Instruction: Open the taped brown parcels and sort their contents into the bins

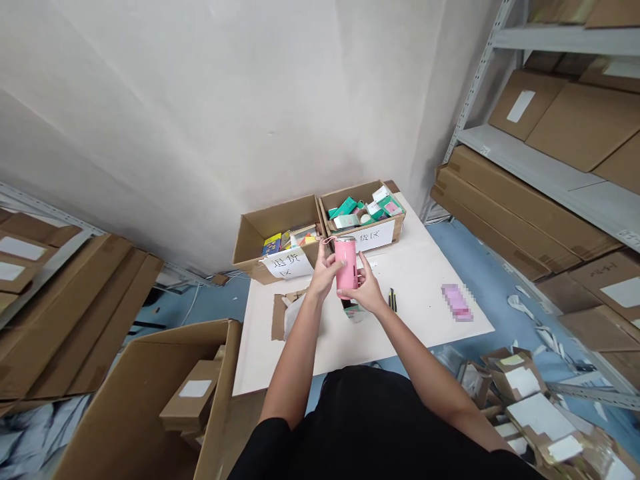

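Note:
A pink tumbler (346, 267) with a silver rim and a thin cord at its top is held upright above the table (425, 293). My left hand (325, 272) grips its left side, fingers closed on it. At its lower right, my right hand (367, 285) is closed on it too, with one finger pointing up along the side. Partly hidden below the tumbler stands a small open carton (355, 312). A box cutter (393, 300) lies to the right of the carton. Torn cardboard (279, 317) with white wrapping lies left of my hands.
Two labelled cardboard boxes, a left one (250, 267) and a right one (399, 229), hold small packages at the table's back. A blurred pink item (457, 302) lies right. A large carton (145, 367) stands left; shelves (550, 167) and piled boxes (537, 413) flank the right.

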`<state>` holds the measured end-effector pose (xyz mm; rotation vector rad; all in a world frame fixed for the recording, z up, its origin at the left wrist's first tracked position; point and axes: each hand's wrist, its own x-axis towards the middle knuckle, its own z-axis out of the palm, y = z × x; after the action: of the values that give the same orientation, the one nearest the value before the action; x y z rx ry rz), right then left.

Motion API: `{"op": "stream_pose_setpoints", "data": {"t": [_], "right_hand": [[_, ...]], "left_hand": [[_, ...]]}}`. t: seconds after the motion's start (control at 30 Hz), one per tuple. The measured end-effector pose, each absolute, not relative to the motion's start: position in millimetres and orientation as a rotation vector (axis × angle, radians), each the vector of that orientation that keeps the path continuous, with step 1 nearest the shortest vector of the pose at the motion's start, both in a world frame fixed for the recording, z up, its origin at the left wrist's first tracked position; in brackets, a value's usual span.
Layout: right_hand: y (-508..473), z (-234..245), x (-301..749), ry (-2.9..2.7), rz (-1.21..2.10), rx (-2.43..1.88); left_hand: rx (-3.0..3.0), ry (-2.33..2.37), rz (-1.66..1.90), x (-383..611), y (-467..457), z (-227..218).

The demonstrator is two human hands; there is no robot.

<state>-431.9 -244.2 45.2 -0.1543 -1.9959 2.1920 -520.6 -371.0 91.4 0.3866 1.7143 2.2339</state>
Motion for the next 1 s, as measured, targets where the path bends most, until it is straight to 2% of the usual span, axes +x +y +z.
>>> {"op": "stream_pose_setpoints", "data": {"t": [0.07,0.23,0.43,0.5,0.63,0.7,0.83,1.0], "right_hand": [[-243.9,46.2,-431.5,-2.035,2.116,-0.210],[-239.4,45.5,-431.5,-2.022,2.221,-0.094],[-240.6,35.3,-430.7,-2.304,1.774,-0.221],[-242.6,24.7,-431.0,-2.333,1.761,-0.176],[-235.4,-18.6,-433.7,-2.302,1.971,0.085],[-229.5,-48.5,-434.8,-2.378,2.002,-0.061],[-232.2,-103.3,-434.7,-2.723,1.662,-0.582],[-252.4,-130.9,-439.3,-3.020,1.229,-0.609]], "left_hand": [[0.382,1.760,2.198,-519.9,-371.4,89.0],[0.366,1.890,2.118,-519.0,-375.3,86.7],[0.479,2.561,1.920,-524.2,-382.5,93.2],[0.507,2.622,1.826,-526.6,-385.6,93.3],[0.430,2.703,1.741,-529.4,-399.1,82.4],[0.370,2.736,1.719,-529.7,-407.6,71.0],[0.288,2.756,1.639,-528.7,-416.2,39.4],[0.223,2.712,1.609,-522.7,-413.7,-0.3]]}}
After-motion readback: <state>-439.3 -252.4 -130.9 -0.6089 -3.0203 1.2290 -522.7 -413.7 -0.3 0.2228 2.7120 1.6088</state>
